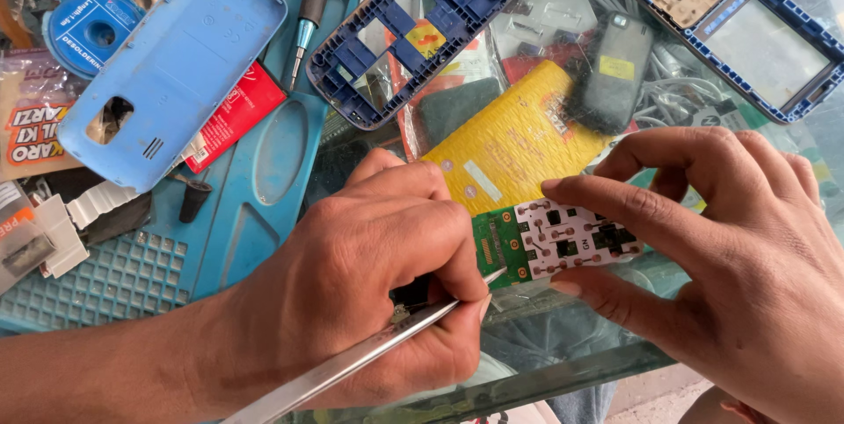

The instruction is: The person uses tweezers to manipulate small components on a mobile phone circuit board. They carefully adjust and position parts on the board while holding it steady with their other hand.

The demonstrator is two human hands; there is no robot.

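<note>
Our left hand (387, 274) pinches steel tweezers (352, 362) against a green circuit board (545, 244), white-filmed and held over the glass bench (563, 354) in our right hand's (730, 248) fingertip grip.

Your left hand (387, 274) grips slim tweezers (352, 362) of bright, smooth polished metal. Your right hand (703, 230) pinches a green circuit board (505, 248) with a matt finish, covered by a white, slightly glossy plastic keypad sheet (576, 239). In the upper left lies a light blue back cover (176, 63) of smooth matt plastic. Beneath everything, the glass tabletop (545, 336) looks glossy and reflective.
</note>
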